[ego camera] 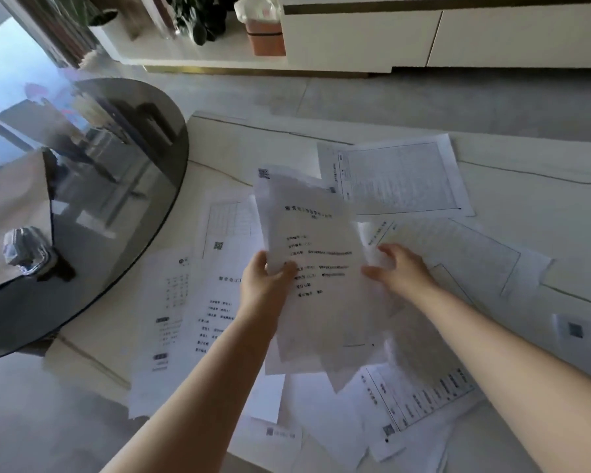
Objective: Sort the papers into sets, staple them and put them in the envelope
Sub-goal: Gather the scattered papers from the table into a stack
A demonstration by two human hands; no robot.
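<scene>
My left hand [265, 285] grips a small stack of printed sheets [316, 268] by its left edge and holds it above the table, thumb on top. Spread fingers of my right hand [398, 269] touch the stack's right edge, and it holds nothing. Several loose printed papers lie scattered on the white table [526, 186], among them a form sheet [393, 175] at the back and text pages [185, 302] at the left. A brown envelope [11, 213] lies on the round glass table, with a silvery stapler [26, 250] on it.
A dark round glass table [116, 186] overlaps the white table's left end. Behind, a low white cabinet [423, 35] carries a potted plant [198, 18] and an orange container [265, 39]. Grey floor shows at the lower left.
</scene>
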